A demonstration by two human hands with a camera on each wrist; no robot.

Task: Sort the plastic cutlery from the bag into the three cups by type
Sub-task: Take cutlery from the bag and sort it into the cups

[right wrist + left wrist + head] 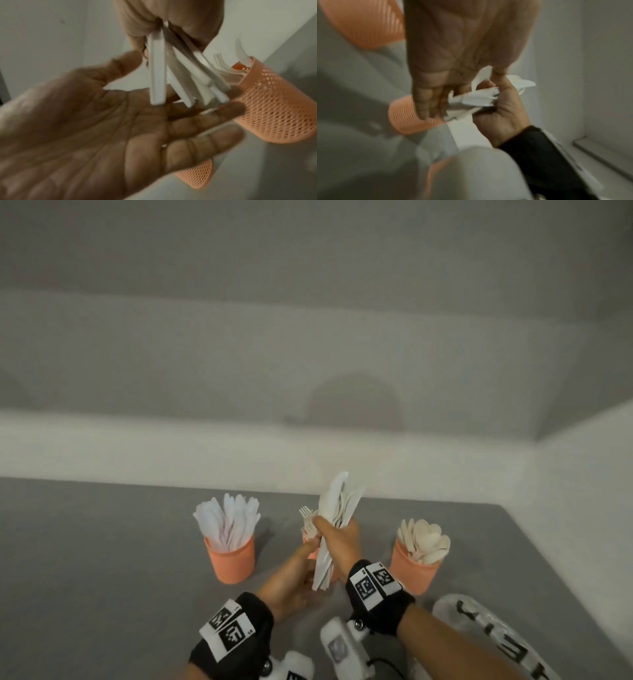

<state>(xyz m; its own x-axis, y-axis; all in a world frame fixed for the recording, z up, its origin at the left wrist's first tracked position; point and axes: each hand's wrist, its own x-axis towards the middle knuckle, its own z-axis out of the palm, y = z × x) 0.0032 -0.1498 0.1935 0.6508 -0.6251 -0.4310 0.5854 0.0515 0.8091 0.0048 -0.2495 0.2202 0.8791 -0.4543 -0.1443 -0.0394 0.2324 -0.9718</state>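
My right hand (339,537) grips a bundle of white plastic cutlery (337,505) round its middle, upright above the table. The handle ends (157,75) fan out downward against the open palm of my left hand (296,573), whose fingers (197,121) lie straight beneath them. Three orange mesh cups stand in a row. The left cup (233,559) holds white knives. The middle cup (274,108), mostly hidden behind my hands in the head view, holds forks (306,517). The right cup (414,571) is full of spoons.
A clear plastic bag (479,631) with black lettering lies on the grey table (102,559) at the front right, near my right forearm. A white wall closes the table at the back and on the right.
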